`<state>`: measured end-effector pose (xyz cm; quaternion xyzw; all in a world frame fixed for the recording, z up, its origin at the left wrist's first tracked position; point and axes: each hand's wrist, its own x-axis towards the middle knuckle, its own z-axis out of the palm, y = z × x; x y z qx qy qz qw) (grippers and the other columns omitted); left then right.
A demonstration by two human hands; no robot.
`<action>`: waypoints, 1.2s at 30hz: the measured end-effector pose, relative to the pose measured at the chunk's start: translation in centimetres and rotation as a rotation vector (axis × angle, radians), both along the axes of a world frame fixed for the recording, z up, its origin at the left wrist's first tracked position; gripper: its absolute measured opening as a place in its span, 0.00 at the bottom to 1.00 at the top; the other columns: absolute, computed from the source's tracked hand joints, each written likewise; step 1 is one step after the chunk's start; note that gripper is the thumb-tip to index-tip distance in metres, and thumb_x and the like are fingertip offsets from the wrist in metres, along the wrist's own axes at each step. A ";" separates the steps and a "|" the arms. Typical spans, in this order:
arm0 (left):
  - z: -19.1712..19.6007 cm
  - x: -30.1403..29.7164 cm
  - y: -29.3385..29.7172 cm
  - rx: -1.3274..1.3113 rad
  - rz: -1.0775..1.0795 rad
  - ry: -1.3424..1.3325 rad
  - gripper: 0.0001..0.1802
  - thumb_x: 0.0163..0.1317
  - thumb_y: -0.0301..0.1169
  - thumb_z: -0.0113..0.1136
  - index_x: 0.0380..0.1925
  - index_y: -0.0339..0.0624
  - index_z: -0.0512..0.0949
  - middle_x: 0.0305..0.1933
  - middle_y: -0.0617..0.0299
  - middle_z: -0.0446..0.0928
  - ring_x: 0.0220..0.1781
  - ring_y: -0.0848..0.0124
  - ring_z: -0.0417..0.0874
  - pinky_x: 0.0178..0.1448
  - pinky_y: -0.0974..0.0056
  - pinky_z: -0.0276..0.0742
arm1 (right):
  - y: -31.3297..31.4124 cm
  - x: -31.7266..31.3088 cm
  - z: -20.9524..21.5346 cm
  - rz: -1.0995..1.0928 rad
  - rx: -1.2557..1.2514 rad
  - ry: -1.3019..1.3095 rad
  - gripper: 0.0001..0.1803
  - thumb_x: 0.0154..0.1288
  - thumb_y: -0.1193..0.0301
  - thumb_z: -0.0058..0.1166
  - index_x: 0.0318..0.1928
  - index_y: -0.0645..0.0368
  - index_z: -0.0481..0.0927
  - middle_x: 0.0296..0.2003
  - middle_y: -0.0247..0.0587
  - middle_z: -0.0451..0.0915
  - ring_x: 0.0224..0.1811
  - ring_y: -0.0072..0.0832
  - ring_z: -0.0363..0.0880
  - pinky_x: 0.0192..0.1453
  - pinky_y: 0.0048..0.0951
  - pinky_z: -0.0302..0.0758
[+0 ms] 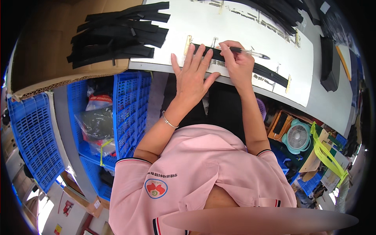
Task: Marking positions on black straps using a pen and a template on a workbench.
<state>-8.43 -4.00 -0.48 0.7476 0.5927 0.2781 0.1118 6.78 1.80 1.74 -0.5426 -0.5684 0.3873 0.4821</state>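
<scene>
A long black fabric strip point(270, 74) lies slantwise along the near side of a white board point(172, 23), between two pale tape marks. My left hand point(192, 74) rests flat on the strip's left part, fingers spread. Just right of it, my right hand point(239, 66) is closed round a slim pen point(256, 54) with a clear barrel and a dark section. The pen leans, its back end pointing right. Its writing tip is mostly hidden by my fingers, so I cannot tell whether it touches the strip.
Black strips point(121, 33) lie piled over a cardboard box point(43, 43) at far left; more strips point(274, 15) lie at the board's far edge. A black block point(329, 64) sits on the right. Below the table are blue crates point(131, 109) and a teal fan point(298, 136).
</scene>
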 end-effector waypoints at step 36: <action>-0.7 0.2 0.1 0.062 0.018 0.052 0.40 0.63 0.50 0.68 0.70 0.40 0.72 0.75 0.57 0.69 0.80 0.56 0.62 0.78 0.28 0.34 | -0.7 1.5 -0.4 0.121 0.044 0.066 0.08 0.69 0.73 0.59 0.36 0.66 0.86 0.28 0.34 0.87 0.27 0.17 0.80 0.31 0.22 0.75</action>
